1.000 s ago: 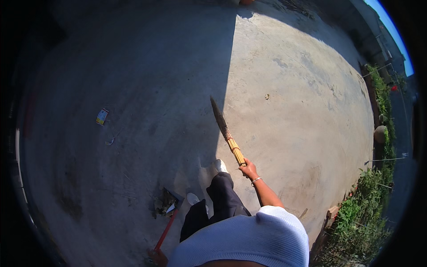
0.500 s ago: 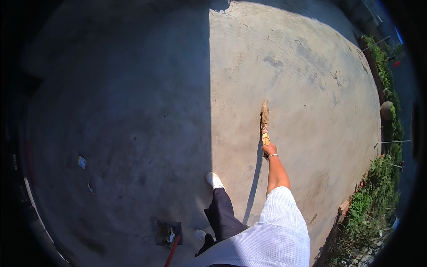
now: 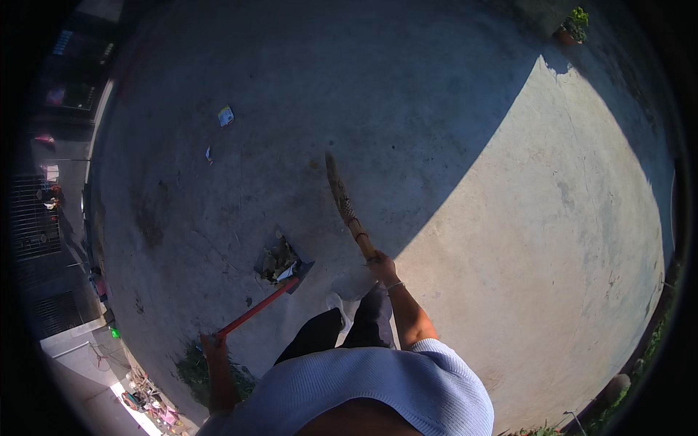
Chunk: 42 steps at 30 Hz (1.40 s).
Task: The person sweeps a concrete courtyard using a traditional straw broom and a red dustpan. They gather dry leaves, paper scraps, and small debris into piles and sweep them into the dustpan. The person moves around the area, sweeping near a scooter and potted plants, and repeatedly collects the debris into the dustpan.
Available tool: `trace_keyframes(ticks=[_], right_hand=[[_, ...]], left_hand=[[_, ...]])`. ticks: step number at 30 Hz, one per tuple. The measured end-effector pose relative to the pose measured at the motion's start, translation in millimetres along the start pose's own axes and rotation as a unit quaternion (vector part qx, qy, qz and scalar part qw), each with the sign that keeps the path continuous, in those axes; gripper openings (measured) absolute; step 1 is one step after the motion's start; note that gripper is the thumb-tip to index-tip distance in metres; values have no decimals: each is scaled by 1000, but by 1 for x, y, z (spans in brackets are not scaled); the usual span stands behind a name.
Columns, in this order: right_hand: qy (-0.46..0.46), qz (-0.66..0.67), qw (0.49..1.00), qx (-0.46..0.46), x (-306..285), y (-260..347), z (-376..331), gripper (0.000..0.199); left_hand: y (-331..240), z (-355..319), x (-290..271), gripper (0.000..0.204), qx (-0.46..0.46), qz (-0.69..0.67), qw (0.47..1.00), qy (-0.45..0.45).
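Observation:
My right hand (image 3: 382,267) is closed round the handle end of a straw broom (image 3: 340,195). The broom's bristles point forward over shaded concrete, to the right of the dustpan (image 3: 302,276) and apart from it. Farther left, my left hand (image 3: 213,346) grips the end of the dustpan's long red handle (image 3: 254,311). The dark pan is on the ground and holds dry debris and a pale scrap (image 3: 286,272). A piece of printed litter (image 3: 226,115) and a smaller white scrap (image 3: 209,154) lie on the ground ahead to the left.
Sunlit concrete (image 3: 538,276) stretches to the right, past a slanting shadow edge. A potted plant (image 3: 573,27) stands at the far right. Along the left side runs a building with barred windows (image 3: 35,218); clutter (image 3: 153,400) lies at lower left. Greenery (image 3: 190,370) is beside my left hand.
My view has turned left. The broom has gone from sunlit into shaded ground. My left hand and the dustpan's full handle have come into view; the pan appears nearer the middle.

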State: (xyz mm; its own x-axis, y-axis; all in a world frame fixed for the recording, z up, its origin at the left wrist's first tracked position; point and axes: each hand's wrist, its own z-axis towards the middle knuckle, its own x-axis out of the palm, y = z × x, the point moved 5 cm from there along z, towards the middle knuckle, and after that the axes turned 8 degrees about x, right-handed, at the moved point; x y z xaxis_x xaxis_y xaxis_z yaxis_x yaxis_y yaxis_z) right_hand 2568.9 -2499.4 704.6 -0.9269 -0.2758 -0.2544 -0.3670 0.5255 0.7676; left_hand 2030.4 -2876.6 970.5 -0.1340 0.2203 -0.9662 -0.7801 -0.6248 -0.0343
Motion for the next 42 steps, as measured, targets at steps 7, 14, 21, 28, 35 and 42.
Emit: trace_keyframes(ticks=[7,14,21,28,35,42], right_hand=[[-4,30,990,134,-44,-12,-14,32],[12,314,866,388,45,37,56,25],[161,13,945,285,380,181,125,11],[351,22,908,227,569,344,149,12],[135,-17,973,185,426,403,219,21],[85,79,893,435,467,412,396,22]], left_hand=[[-14,-67,39,39,-524,-663,496,-201],[-9,-45,53,41,-565,-590,512,-265],[42,-10,112,31,-634,-501,522,-272],[79,32,98,22,-674,-456,510,-278],[86,111,90,24,-723,-398,463,-323],[16,140,92,22,-736,-321,372,-466]])
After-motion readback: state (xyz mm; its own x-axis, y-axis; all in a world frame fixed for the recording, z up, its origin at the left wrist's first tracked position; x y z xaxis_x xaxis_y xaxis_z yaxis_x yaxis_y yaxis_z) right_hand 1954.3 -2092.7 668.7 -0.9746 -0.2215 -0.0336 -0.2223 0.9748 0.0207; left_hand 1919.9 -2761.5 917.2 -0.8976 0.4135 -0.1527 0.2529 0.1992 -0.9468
